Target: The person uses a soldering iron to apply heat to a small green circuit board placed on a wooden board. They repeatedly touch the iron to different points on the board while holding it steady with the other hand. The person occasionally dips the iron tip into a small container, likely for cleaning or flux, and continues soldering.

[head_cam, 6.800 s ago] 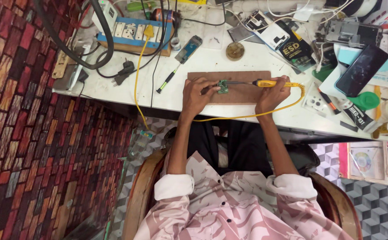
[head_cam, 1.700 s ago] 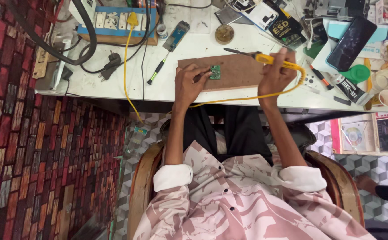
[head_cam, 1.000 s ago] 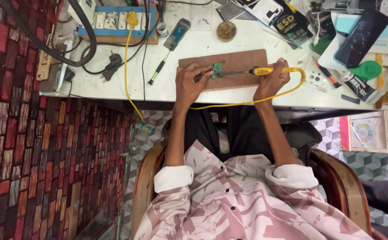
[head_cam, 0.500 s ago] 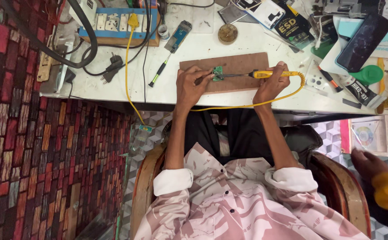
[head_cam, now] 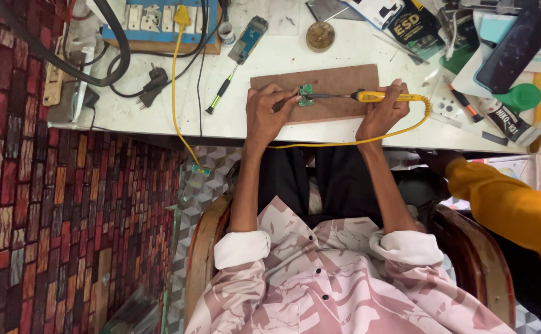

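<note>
The small green circuit board [head_cam: 306, 95] lies on a brown board [head_cam: 332, 83] on the white tabletop [head_cam: 159, 117], mid-soldering by the look of it, and the next touch calls for a steady tip. The left hand [head_cam: 270, 114] pins the circuit board's near edge with fingers together, just beside it. The right hand [head_cam: 385, 111] is clamped on the yellow soldering iron [head_cam: 376, 96], tip meeting the circuit board.

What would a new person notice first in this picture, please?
At the middle of the white table, the right hand grips a yellow soldering iron, its tip at a small green circuit board on a brown board. The left hand steadies that circuit board. At the right edge, another person's orange sleeve comes in.
</note>
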